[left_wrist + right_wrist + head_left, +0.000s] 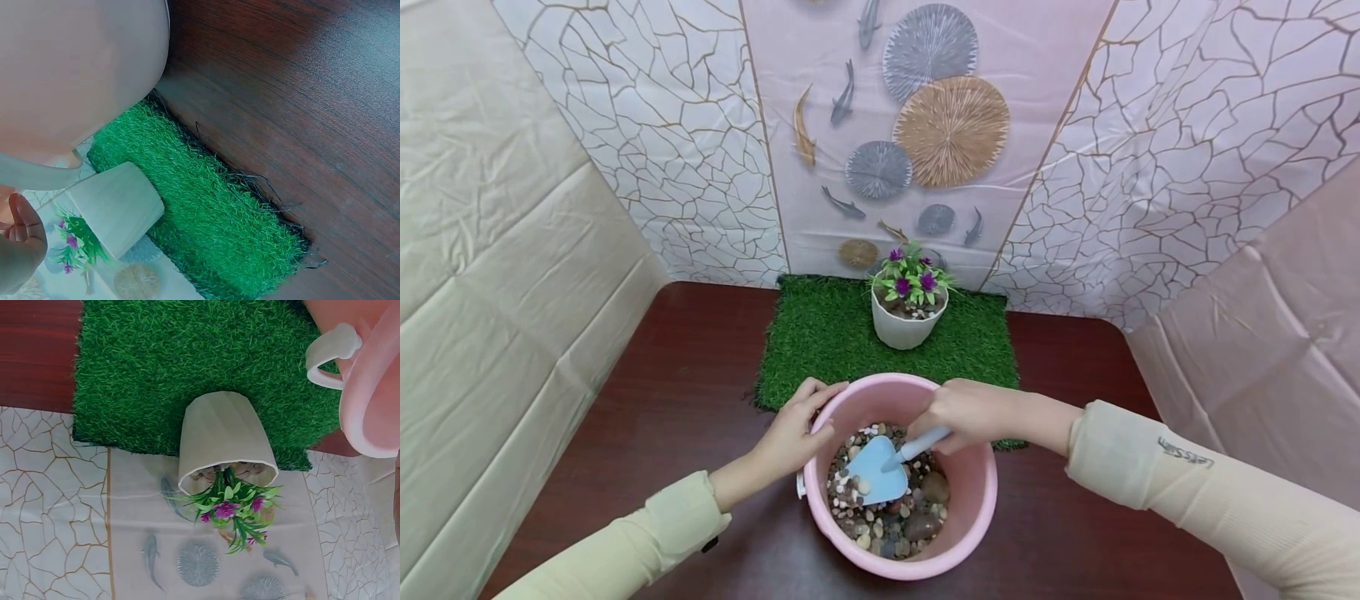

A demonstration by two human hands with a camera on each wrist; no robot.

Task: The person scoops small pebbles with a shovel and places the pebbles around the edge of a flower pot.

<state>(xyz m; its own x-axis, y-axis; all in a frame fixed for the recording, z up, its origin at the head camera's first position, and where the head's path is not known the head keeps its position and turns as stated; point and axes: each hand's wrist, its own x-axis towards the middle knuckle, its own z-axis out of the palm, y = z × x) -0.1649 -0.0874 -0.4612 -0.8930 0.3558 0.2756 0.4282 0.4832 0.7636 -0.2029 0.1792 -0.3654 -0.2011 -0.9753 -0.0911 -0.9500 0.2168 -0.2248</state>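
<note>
- On my feed, the left forearm slants inward; the left hand (790, 429) grips the pink bucket (985, 517) at its rim, thumb towards the inside.
- I see the right forearm cross from the right, the right hand (973, 412) curled round the blue trowel (880, 471) by its handle.
- The trowel's blade tilts inside the bucket, against pebbles (880, 533).

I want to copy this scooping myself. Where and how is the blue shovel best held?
Probably by its handle, coming from the upper right: the slim shaft slants up and rightward in the head view, while the broad blade is down by the stones in the pink bucket. The right hand grips it there.
</note>
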